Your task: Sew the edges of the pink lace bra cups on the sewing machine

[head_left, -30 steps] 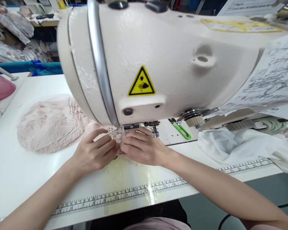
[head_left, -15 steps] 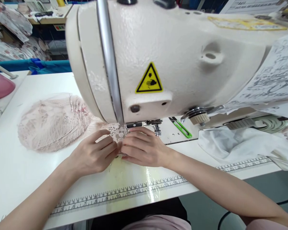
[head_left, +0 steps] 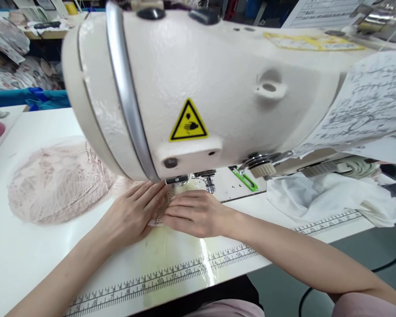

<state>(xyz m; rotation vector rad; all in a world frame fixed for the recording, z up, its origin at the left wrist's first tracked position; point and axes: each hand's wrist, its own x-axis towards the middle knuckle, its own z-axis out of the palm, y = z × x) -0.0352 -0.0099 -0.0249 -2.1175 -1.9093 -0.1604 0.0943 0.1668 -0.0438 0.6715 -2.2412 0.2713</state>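
Note:
Pale pink lace fabric (head_left: pixel 159 211) lies under the needle area of a white sewing machine (head_left: pixel 224 88). My left hand (head_left: pixel 135 211) rests flat on the lace, its fingers stretched toward the presser foot area. Beside it, my right hand (head_left: pixel 194 213) lies with straight fingers side by side, the fingertips at the lace's right edge. Both thumbs are mostly hidden. The machine head covers the needle. To the left, joined to this strip by a narrow stretch, spreads a bunched heap of the same pink lace (head_left: pixel 59 180).
Green thread snips (head_left: pixel 246 179) lie on the machine bed, right of the needle area. White cloth (head_left: pixel 326 198) is heaped farther right. A printed ruler tape (head_left: pixel 171 279) runs along the table's front edge. A handwritten paper sheet (head_left: pixel 366 101) hangs on the machine.
Both hands have gone from curled, pinching fingers to flatter, straighter ones on the lace. The left hand has reached forward over the strip. The camera view has shifted slightly.

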